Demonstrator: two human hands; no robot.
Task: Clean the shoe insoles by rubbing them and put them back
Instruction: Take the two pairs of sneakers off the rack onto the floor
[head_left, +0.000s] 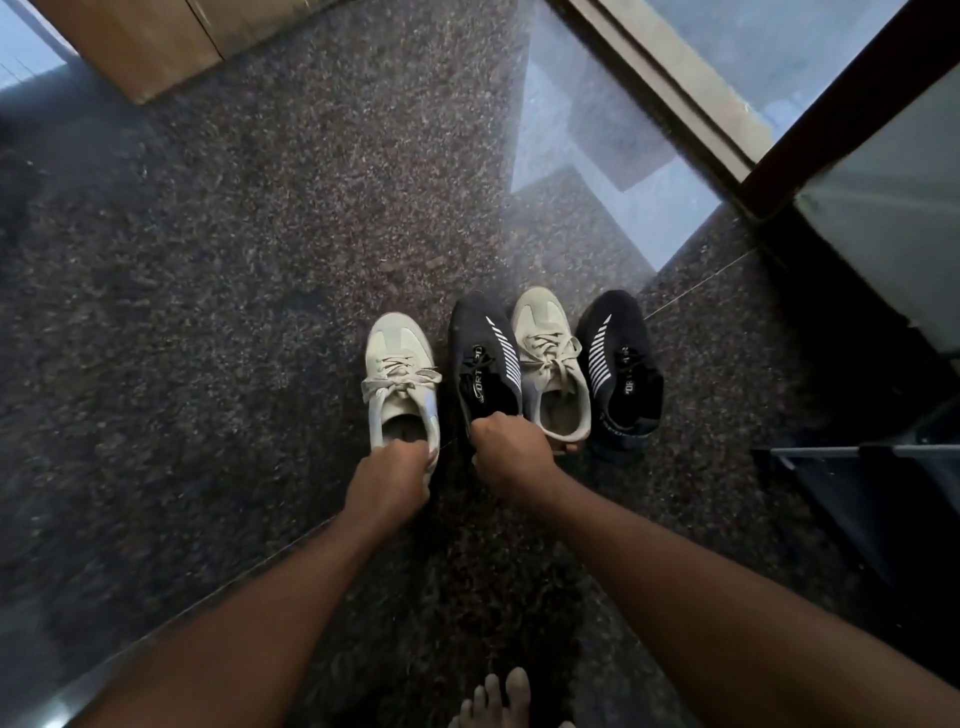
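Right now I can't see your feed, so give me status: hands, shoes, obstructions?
Left hand gripping heel of left beige sneaker. Right hand at heels of black shoe and second beige sneaker. No insoles visible. Nothing in the way.

- Four shoes stand in a row on the floor (208, 312), toes pointing away from the person.
- Landmark: the second shoe (485, 358) from the left.
- First shoe (400, 374) stands just left of the landmark, set slightly nearer the person.
- Third shoe (553, 364) touches the landmark's right side.
- Fourth shoe (621, 369) lies right of the third, farthest from the landmark.
- Left hand (389, 480) is at the first shoe's heel, left of the landmark.
- Right hand (514, 449) sits at the landmark's heel, reaching to the third shoe's heel.
- A bare foot (498, 699) is well behind the landmark, nearest the person.
- A door frame (675, 78) lies far ahead and right of the landmark.
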